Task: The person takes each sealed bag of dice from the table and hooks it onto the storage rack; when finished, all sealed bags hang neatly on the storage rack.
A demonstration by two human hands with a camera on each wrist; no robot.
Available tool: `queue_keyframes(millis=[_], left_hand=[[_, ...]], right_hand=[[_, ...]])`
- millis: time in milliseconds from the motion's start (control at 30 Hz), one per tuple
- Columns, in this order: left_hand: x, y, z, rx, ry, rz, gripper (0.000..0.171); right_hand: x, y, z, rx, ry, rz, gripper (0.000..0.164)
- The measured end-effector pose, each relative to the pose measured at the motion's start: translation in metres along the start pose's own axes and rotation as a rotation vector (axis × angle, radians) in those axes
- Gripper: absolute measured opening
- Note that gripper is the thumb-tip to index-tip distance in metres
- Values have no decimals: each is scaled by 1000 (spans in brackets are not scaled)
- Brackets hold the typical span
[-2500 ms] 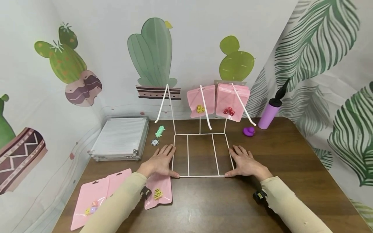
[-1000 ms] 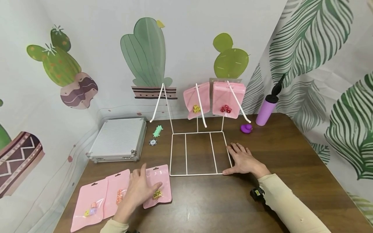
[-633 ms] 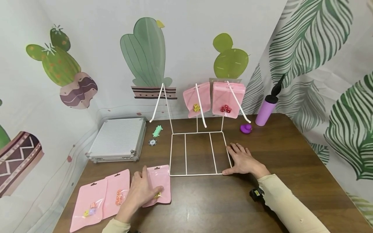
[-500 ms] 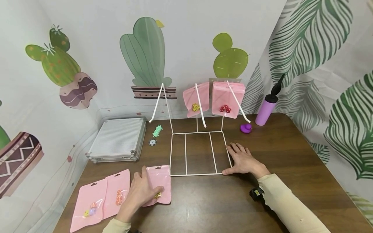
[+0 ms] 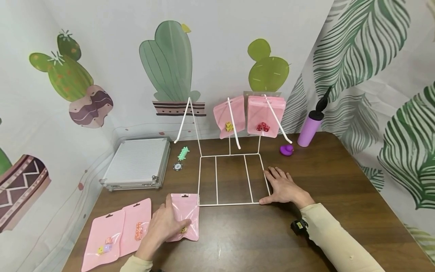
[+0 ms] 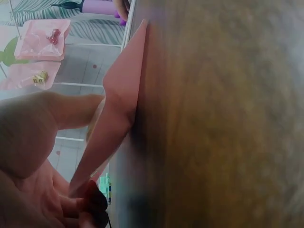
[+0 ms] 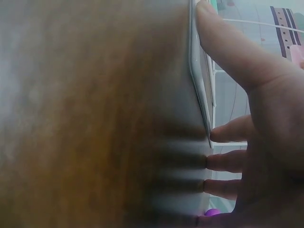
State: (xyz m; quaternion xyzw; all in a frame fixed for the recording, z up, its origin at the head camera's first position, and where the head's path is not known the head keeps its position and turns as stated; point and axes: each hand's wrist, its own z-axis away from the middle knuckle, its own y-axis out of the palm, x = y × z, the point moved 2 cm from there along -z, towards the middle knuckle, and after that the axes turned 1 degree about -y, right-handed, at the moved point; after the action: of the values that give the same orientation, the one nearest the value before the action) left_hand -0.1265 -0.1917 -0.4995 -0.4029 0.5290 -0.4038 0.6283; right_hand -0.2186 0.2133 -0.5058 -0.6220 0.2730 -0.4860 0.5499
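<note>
My left hand pinches a pink zip pouch with yellow dice by its left side, thumb across the front. In the left wrist view the pouch is bent and tilted, one edge close to the wooden table; some fingertips are hidden behind it. Its right edge lies beside the front left corner of a white wire display rack. My right hand rests with spread fingers at the rack's right base wire, the thumb at the front corner. In the right wrist view its fingertips touch down by the wire.
Two overlapping pink pouches with dice lie front left. From the rack's middle and right prongs hang more pink pouches; the left prong is bare. A silver case, green toy, poker chip, purple duck and purple pump stand around.
My left hand has left the rack's left base wire, moved down and left, and taken hold of the pouch, which has since tilted slightly. My right hand stays at the rack.
</note>
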Motion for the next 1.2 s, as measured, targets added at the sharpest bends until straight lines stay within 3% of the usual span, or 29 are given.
queue_keyframes(millis=[300, 733, 933, 1200], left_hand=[[-1, -3, 2, -19, -2, 48, 120], [3, -16, 13, -97, 106, 154, 115], [-8, -30, 16, -137, 151, 180, 118], [-34, -42, 23, -172, 247, 259, 118]], right_hand=[[0, 1, 2, 7, 9, 0, 121], [0, -1, -1, 2, -4, 9, 122], [-1, -2, -2, -3, 3, 13, 122], [-2, -1, -1, 4, 2, 10, 123]])
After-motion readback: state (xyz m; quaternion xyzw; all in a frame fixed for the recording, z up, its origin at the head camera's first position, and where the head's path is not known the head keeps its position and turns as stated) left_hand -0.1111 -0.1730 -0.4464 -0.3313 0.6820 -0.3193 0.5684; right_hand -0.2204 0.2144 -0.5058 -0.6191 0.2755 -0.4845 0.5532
